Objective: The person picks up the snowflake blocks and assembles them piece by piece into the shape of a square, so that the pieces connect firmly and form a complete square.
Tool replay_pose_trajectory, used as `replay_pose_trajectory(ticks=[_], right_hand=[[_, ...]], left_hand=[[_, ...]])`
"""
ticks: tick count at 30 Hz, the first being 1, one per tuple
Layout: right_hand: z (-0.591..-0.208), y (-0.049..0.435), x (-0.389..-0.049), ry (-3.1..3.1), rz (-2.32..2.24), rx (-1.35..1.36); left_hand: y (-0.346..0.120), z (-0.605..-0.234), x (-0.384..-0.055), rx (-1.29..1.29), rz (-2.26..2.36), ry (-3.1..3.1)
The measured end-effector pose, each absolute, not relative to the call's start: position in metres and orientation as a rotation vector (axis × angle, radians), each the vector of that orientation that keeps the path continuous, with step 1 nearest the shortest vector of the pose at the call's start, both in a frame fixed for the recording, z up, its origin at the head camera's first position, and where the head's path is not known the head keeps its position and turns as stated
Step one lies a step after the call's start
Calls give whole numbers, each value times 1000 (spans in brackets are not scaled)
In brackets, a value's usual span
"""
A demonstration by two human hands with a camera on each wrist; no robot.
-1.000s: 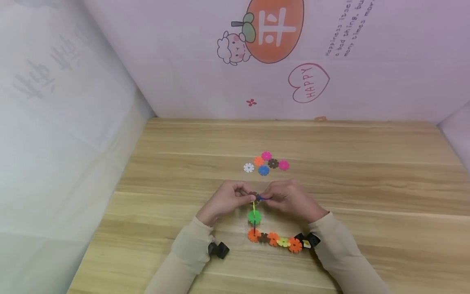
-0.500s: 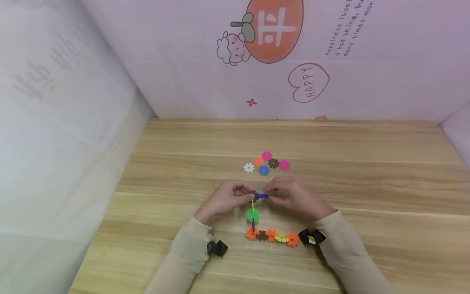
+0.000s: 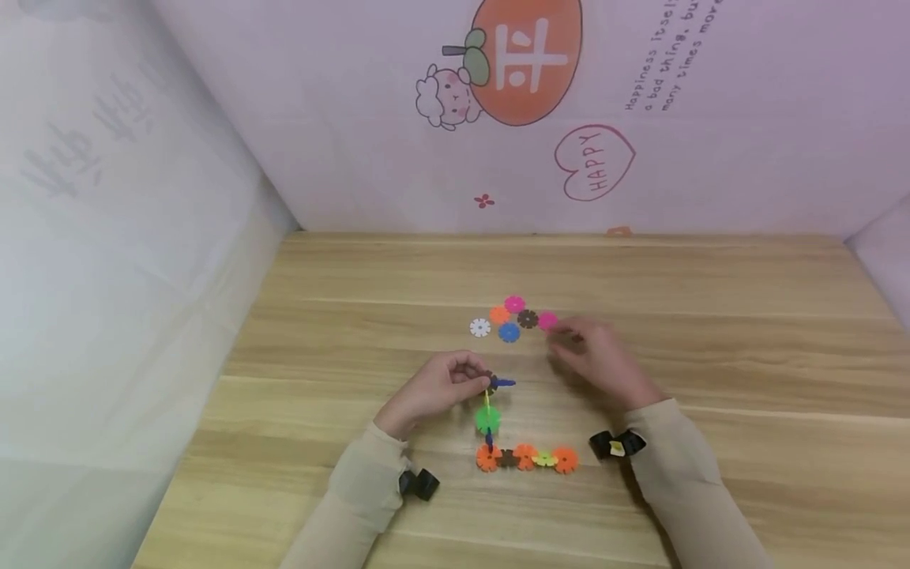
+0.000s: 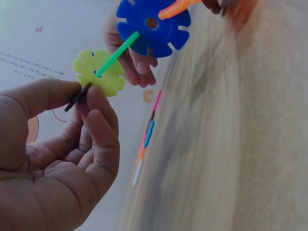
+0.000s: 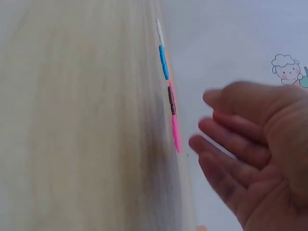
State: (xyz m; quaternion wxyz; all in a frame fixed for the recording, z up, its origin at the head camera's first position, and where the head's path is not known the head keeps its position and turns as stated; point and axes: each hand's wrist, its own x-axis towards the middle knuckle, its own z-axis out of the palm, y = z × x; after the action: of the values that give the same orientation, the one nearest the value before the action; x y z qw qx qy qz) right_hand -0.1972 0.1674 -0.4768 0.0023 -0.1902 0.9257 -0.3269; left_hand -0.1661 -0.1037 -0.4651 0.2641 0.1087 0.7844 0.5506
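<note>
My left hand [image 3: 442, 389] pinches a brown notched disc [image 4: 77, 98] between thumb and fingers. This disc belongs to an L-shaped chain of slotted-together snowflake building discs. A blue disc [image 3: 505, 383] sticks out to the right of the brown one. Below hang a yellow disc [image 4: 109, 81], a green disc [image 3: 487, 420] and another blue disc [image 4: 137, 29]. The chain's lower row runs right to an orange disc [image 3: 565, 459]. My right hand [image 5: 255, 139] has loosely bent fingers with nothing between them, beside a loose pink disc [image 5: 175, 134].
Loose discs lie flat behind the chain: white [image 3: 479, 327], blue [image 3: 509, 333], orange [image 3: 499, 314], brown [image 3: 528, 319] and a second pink disc [image 3: 515, 304]. The wooden table [image 3: 711, 316] meets a printed cloth backdrop [image 3: 355, 158]. Black wrist cameras [image 3: 617, 444] sit on both sleeves.
My right hand has let go of the blue disc at the chain's upper end and moved away to the far right, up to the loose pink disc. The left hand keeps its pinch.
</note>
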Motion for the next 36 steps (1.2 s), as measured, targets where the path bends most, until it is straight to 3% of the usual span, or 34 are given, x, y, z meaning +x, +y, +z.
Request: replay_pose_trajectory(ticks=[8,24,36], right_hand=[[-478,168,-213,2887,-997,-374],[-482,161,-227,2893,-880,-457],[-479,164,-219,2847,-892,-359]], left_hand=[[-106,-465,-164,298,1527,2081],[-103,-471,-165,378,1517,2097],[-102,-472,-165,392,1525,2059]])
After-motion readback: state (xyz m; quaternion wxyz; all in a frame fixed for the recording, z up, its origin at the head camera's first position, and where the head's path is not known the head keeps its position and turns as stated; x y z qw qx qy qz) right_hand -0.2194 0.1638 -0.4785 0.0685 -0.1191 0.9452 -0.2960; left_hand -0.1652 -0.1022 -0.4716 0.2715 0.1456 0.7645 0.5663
